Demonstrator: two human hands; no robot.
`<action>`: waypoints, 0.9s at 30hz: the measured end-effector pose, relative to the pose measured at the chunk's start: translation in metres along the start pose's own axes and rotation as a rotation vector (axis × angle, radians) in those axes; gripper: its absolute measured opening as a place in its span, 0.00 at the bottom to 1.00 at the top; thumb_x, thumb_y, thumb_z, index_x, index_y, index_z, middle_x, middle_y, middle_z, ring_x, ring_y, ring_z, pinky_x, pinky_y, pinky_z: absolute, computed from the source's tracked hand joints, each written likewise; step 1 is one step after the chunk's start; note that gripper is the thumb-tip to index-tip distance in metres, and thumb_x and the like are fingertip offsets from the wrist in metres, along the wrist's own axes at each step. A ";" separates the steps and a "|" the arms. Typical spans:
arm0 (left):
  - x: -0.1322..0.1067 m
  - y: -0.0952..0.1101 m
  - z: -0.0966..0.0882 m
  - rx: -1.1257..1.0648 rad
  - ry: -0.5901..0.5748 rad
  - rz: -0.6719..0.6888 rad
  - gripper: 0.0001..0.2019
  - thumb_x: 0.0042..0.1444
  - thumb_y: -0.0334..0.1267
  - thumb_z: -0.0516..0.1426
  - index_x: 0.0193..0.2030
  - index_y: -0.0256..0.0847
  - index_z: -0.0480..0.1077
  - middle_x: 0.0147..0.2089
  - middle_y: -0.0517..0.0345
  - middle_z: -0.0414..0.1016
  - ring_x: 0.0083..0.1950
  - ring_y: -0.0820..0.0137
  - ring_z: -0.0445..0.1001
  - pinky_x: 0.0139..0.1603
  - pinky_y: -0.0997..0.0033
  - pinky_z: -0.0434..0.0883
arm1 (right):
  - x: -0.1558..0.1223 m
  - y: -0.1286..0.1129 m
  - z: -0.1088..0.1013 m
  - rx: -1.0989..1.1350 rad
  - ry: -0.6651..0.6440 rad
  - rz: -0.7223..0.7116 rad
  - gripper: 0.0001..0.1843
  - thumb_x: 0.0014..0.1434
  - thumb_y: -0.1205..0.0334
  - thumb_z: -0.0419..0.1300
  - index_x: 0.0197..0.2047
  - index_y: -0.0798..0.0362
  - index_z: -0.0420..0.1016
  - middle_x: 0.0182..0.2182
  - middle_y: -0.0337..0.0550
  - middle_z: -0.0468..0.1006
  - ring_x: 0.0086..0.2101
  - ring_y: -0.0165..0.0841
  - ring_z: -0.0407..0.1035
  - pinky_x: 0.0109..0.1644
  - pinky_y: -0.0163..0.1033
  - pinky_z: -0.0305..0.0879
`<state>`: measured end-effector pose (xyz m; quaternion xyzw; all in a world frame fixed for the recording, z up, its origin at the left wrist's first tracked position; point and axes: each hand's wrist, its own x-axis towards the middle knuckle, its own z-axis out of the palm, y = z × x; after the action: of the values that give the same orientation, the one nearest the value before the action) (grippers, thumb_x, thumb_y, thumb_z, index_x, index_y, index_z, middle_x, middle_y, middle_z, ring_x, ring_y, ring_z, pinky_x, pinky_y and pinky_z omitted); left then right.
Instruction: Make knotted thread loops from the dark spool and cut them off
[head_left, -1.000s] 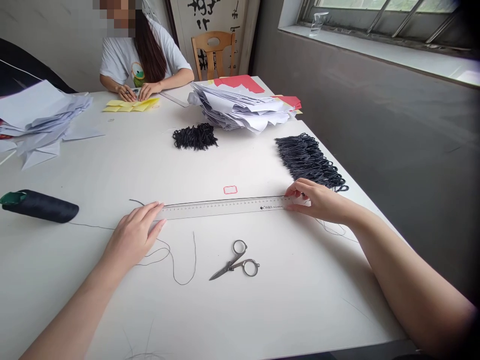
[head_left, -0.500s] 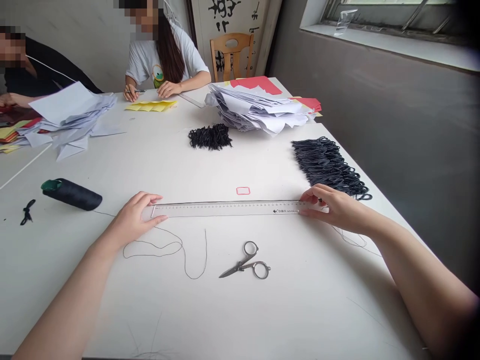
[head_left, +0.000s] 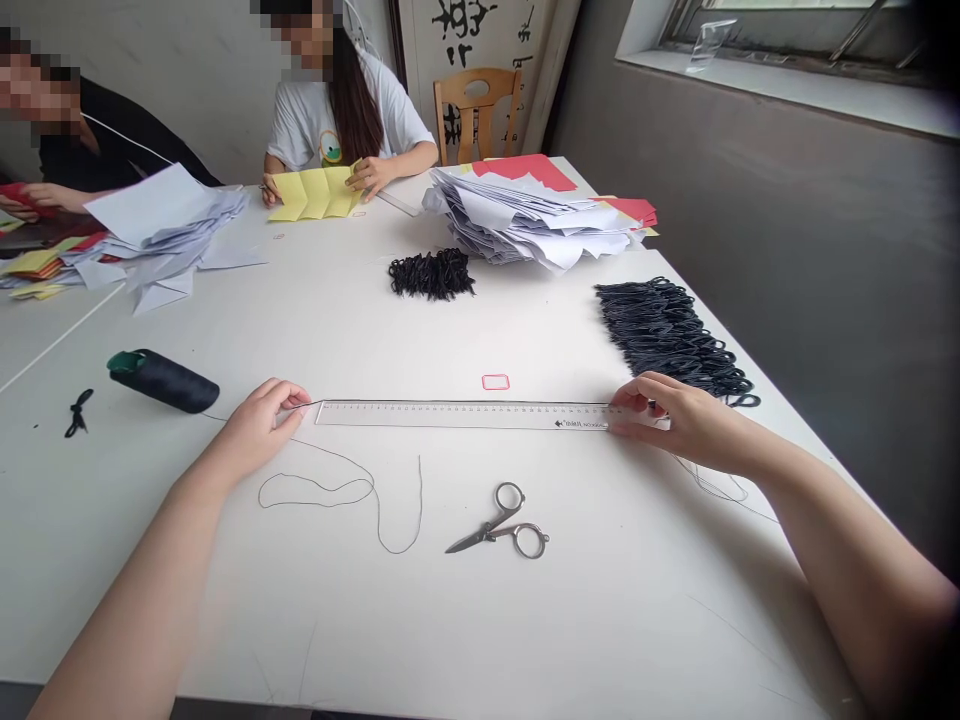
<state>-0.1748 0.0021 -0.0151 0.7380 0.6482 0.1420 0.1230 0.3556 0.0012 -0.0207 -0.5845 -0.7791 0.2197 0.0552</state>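
Right now our left hand (head_left: 259,425) sits at the left end of a steel ruler (head_left: 465,414), its fingers drawn in narrow. A thin black thread (head_left: 322,482) leaves those fingertips, though we cannot tell whether they pinch it. Our right hand (head_left: 686,420) curls narrowly over the ruler's right end. The ruler lies flat on the white worktop (head_left: 600,620), spanning the gap between our hands and touching both.

Below the ruler, the thread falls in loose loops, and a further length runs from a black thread spool (head_left: 165,380) towards our left hand. Small scissors (head_left: 502,530) lie open just below the ruler, nearer the right hand. Beyond the ruler's middle is a small red-outlined square (head_left: 495,382). Past our right hand is a wide band of black elastic loops (head_left: 671,335), touching its fingers or nearly so. A smaller bunch (head_left: 431,275) lies farther off, near a tall stack of white paper (head_left: 525,215). Across the worktop, a co-worker's hand (head_left: 371,175) rests on pleated yellow paper (head_left: 315,193).
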 end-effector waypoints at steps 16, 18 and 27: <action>0.000 -0.008 -0.003 0.191 0.116 -0.196 0.09 0.57 0.41 0.48 0.38 0.42 0.67 0.46 0.53 0.70 0.40 0.65 0.73 0.42 0.64 0.70 | 0.000 0.002 0.003 -0.003 0.001 0.012 0.23 0.59 0.39 0.53 0.44 0.50 0.68 0.41 0.48 0.70 0.37 0.35 0.66 0.41 0.41 0.64; 0.000 -0.005 -0.002 0.188 0.166 -0.194 0.11 0.58 0.40 0.49 0.44 0.42 0.67 0.49 0.52 0.69 0.43 0.64 0.74 0.44 0.63 0.70 | -0.001 0.002 0.004 -0.006 0.001 0.017 0.23 0.59 0.39 0.53 0.44 0.49 0.68 0.41 0.47 0.69 0.37 0.35 0.66 0.41 0.41 0.64; 0.003 -0.003 0.012 0.110 0.205 -0.080 0.25 0.61 0.46 0.50 0.62 0.40 0.60 0.66 0.48 0.60 0.66 0.57 0.60 0.65 0.56 0.60 | 0.003 0.004 0.006 0.007 0.057 -0.010 0.26 0.54 0.35 0.55 0.41 0.50 0.70 0.38 0.47 0.71 0.35 0.38 0.67 0.37 0.43 0.66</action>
<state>-0.1724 0.0055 -0.0276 0.6989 0.6930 0.1759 0.0210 0.3564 0.0033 -0.0279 -0.5866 -0.7793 0.2052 0.0804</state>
